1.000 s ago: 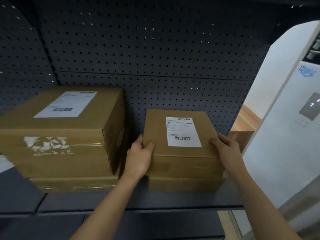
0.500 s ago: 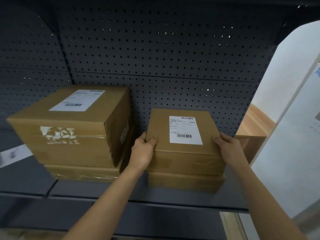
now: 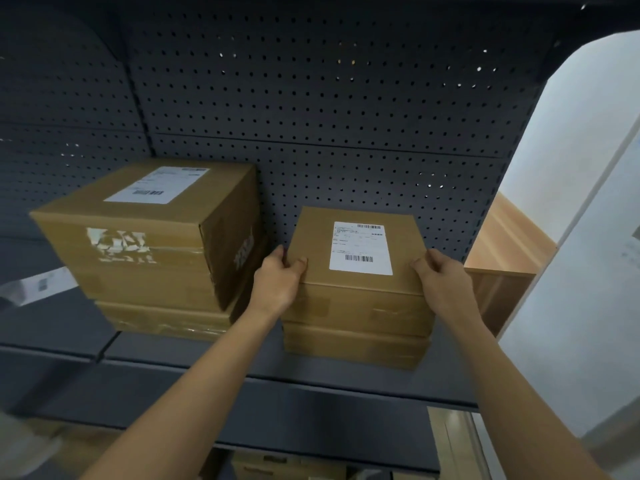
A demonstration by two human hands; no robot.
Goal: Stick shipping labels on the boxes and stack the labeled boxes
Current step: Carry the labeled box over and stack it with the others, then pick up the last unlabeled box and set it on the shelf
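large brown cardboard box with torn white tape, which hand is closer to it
Left. Left hand sits just right of the large brown cardboard box; right hand is farther right.

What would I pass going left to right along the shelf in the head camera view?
Large labelled box → left hand → small labelled box → right hand → wooden unit.

Dark shelf [image 3: 346, 377] carries left bottom box [image 3: 166, 320], right bottom box [image 3: 353, 346], apart.
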